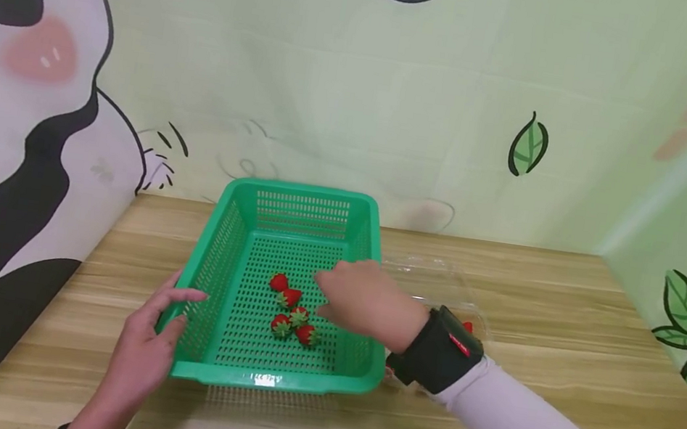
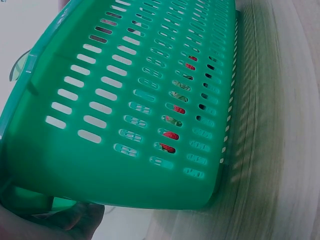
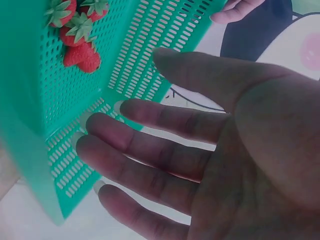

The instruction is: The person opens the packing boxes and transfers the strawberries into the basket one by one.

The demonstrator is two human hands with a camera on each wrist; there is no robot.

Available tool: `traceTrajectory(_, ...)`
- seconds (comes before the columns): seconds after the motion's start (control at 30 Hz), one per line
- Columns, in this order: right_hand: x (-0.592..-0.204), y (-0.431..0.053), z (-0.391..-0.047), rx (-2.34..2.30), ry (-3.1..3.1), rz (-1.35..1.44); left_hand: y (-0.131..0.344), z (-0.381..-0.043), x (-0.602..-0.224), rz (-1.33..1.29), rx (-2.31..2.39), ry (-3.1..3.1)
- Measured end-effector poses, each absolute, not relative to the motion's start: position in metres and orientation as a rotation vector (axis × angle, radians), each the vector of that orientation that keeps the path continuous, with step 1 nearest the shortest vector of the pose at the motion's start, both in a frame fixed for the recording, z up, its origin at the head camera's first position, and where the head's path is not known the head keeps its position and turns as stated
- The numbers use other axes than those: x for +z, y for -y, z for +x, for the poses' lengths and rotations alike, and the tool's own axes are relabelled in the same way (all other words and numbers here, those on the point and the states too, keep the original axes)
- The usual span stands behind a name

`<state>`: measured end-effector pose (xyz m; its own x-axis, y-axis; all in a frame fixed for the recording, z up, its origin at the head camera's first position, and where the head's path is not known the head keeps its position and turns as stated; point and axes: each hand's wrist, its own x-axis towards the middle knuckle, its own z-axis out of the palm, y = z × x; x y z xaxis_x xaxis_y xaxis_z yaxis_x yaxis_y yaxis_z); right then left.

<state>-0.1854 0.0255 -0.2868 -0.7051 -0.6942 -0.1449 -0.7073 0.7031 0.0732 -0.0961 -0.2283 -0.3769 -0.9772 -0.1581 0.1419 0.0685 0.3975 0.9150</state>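
l hand (image 1: 148, 335) grips basket (image 1: 270, 380) at rim; r hand (image 1: 364, 299) empty, loosely spread. strawberries (image 3: 82, 57) prob. light, soft, bruise easily: pinch sides gently.

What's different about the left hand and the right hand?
The left hand holds the basket by its rim; the right hand holds nothing.

The left hand is at the basket's left side, while the right hand reaches over its right side, near the strawberries.

The left hand hooks over the edge; the right hand's fingers are loose and apart.

Both are bare, with no gloves.
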Motion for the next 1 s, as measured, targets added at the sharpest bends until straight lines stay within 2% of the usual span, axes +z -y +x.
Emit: traceTrajectory(1.0,-0.298,-0.092,-0.185,-0.018,-2.892,-1.081,0.229,-0.098,-0.377,0.126,-1.616,2.477)
